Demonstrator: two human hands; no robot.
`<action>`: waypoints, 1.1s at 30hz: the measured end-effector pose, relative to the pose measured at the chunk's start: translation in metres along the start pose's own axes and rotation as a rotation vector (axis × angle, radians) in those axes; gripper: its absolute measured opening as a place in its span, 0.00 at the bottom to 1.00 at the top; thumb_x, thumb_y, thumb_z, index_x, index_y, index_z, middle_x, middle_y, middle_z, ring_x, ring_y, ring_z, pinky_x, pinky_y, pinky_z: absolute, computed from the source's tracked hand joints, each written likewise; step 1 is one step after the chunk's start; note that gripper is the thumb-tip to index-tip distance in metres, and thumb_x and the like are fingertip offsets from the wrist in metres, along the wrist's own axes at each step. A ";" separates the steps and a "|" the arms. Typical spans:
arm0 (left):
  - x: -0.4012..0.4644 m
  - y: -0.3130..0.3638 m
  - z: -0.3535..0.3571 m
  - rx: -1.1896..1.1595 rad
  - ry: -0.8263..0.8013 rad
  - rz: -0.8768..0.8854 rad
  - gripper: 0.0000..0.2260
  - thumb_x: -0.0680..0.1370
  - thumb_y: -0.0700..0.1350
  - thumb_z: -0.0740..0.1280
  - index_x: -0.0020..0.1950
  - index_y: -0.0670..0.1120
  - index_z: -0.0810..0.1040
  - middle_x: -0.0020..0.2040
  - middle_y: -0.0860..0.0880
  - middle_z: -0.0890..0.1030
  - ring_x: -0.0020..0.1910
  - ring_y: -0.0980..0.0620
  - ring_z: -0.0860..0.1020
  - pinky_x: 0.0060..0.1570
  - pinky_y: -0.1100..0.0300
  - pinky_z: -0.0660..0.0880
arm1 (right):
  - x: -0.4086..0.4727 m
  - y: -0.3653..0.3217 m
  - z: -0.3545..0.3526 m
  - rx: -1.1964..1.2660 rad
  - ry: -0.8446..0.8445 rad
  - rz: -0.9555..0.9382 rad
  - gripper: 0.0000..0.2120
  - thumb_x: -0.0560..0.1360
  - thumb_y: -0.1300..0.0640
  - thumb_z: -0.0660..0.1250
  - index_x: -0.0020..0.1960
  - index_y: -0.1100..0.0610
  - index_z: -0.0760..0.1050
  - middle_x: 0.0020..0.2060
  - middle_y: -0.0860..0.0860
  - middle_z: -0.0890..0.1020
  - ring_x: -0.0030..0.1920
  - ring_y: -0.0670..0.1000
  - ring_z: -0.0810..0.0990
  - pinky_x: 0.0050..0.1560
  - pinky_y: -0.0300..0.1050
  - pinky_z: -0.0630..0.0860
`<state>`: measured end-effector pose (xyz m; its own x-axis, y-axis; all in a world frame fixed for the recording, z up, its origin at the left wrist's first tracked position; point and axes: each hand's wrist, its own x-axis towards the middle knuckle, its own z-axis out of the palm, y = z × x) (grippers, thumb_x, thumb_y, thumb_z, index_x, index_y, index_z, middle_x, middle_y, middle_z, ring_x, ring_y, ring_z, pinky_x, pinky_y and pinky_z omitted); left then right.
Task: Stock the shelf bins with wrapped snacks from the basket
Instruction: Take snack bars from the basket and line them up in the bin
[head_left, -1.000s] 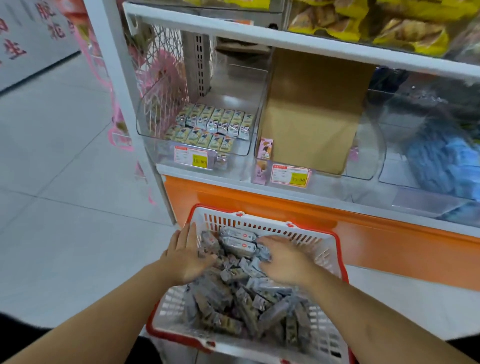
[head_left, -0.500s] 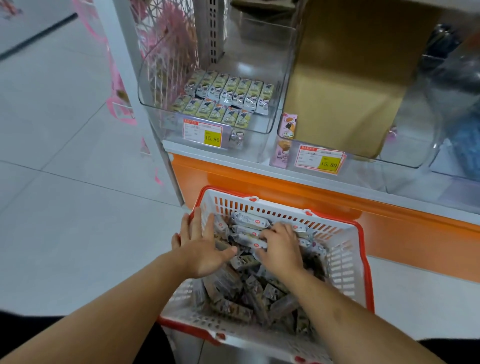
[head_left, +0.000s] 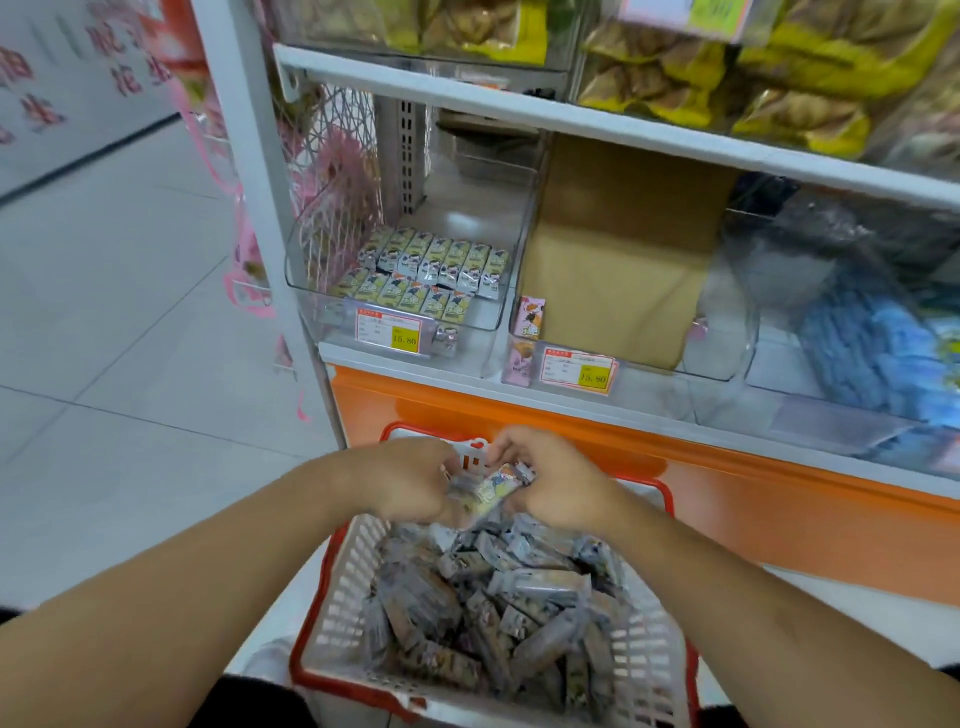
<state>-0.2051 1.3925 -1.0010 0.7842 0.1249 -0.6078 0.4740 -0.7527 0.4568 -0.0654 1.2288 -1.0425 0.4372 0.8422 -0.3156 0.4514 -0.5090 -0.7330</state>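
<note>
So half a second back both our hands were still down in the pile, palms flat, rummaging, and now they've come up off it with a small bunch of wrapped snacks (head_left: 485, 491) pinched between them, held over the far end of the basket (head_left: 660, 649). Left hand (head_left: 410, 480) has its fingers curled round one end of the bunch, right hand (head_left: 553, 480) is curled round the other end, so both are gripping, not open. We can't tell exactly how many packets are in the bunch, it's a bit blurry there. The view has also tipped back up, so the shelf shows more than it did a moment ago. What that means, as far as we can judge: the digging part is over and the carry to the shelf comes next. The clear bin (head_left: 410, 322) on the left already has two tidy rows of the same sort of packets (head_left: 431, 270), with bare floor behind them, so that looks like the target. It sits above and a little left of the hands, behind its price tag (head_left: 388, 332). The basket itself is still heaped with packets (head_left: 493, 613), so we're nowhere near done, plenty more trips to go. Main risk is a loose packet slipping out of the bunch on the way up.
</note>
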 end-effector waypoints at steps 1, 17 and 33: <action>-0.008 0.010 -0.010 0.016 0.003 0.040 0.31 0.77 0.58 0.74 0.76 0.49 0.70 0.68 0.49 0.79 0.61 0.48 0.80 0.62 0.50 0.78 | -0.005 -0.013 -0.015 0.025 -0.008 -0.029 0.23 0.68 0.70 0.79 0.53 0.48 0.78 0.54 0.48 0.83 0.58 0.48 0.82 0.58 0.53 0.80; -0.030 0.044 -0.038 -0.401 0.478 0.309 0.21 0.71 0.60 0.78 0.61 0.63 0.75 0.50 0.57 0.83 0.47 0.60 0.84 0.55 0.51 0.81 | -0.038 -0.088 -0.087 0.633 0.248 0.138 0.10 0.80 0.64 0.72 0.59 0.63 0.75 0.50 0.62 0.87 0.45 0.61 0.88 0.50 0.62 0.85; -0.034 0.025 -0.088 -0.261 0.512 0.302 0.44 0.67 0.51 0.85 0.73 0.74 0.64 0.48 0.56 0.81 0.44 0.59 0.82 0.52 0.54 0.83 | -0.004 -0.108 -0.079 0.493 0.256 0.019 0.10 0.81 0.54 0.72 0.62 0.52 0.78 0.48 0.48 0.87 0.46 0.50 0.87 0.51 0.56 0.85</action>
<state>-0.1844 1.4262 -0.9117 0.9594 0.2730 -0.0707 0.2336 -0.6290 0.7415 -0.0546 1.2667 -0.9145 0.6447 0.7322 -0.2198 0.0512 -0.3282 -0.9432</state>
